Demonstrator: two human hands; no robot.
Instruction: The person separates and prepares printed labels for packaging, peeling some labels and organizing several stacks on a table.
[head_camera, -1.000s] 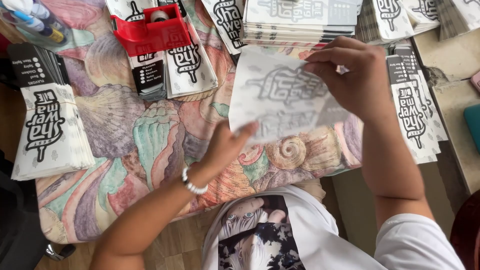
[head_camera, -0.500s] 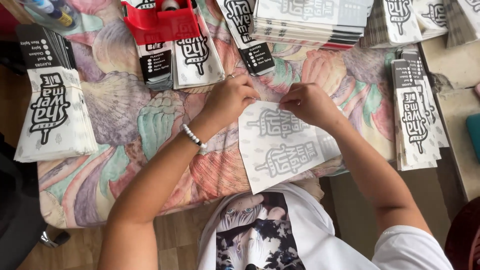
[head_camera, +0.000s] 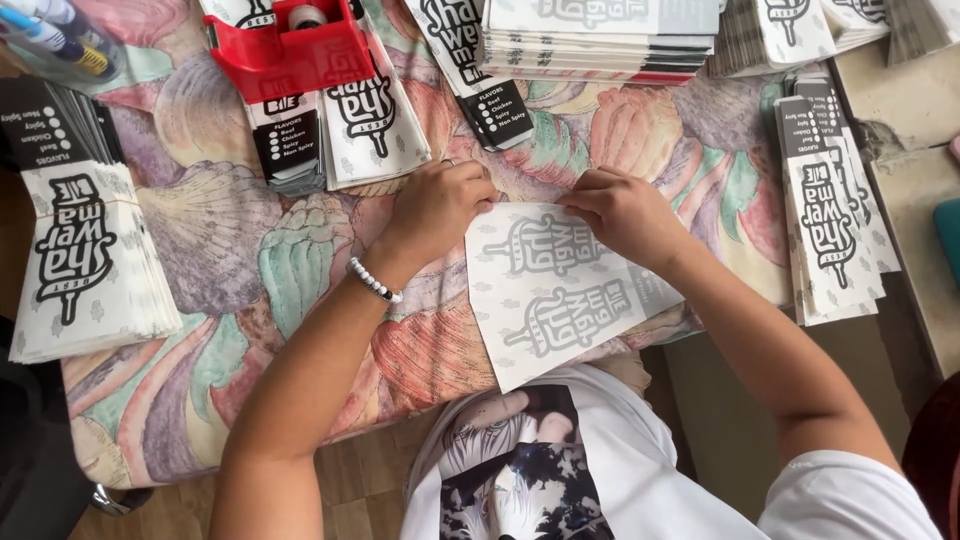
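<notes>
Both hands press down on the upper edge of a white printed paper sheet (head_camera: 555, 290): the left hand (head_camera: 440, 205) has its fingers curled over the sheet's top left corner, and the right hand (head_camera: 620, 210) pinches the top edge a little to the right, so each grip is closed on the paper rather than spread wide. The sheet lies flat and tilted on the table (head_camera: 250, 260), printed side down so the grey design shows through, its lower corner hanging over the near edge toward the person's lap. Judging from how it lies, this piece is at its first fold or crease along the top, with the remaining work on it not yet done. Around it lie many finished-looking pieces: a stack of folded sleeves (head_camera: 85, 255) at the far left, another pile (head_camera: 835, 200) at the right, more under a red tape dispenser (head_camera: 295, 50), and a pile of flat sheets (head_camera: 600, 35) at the top.
</notes>
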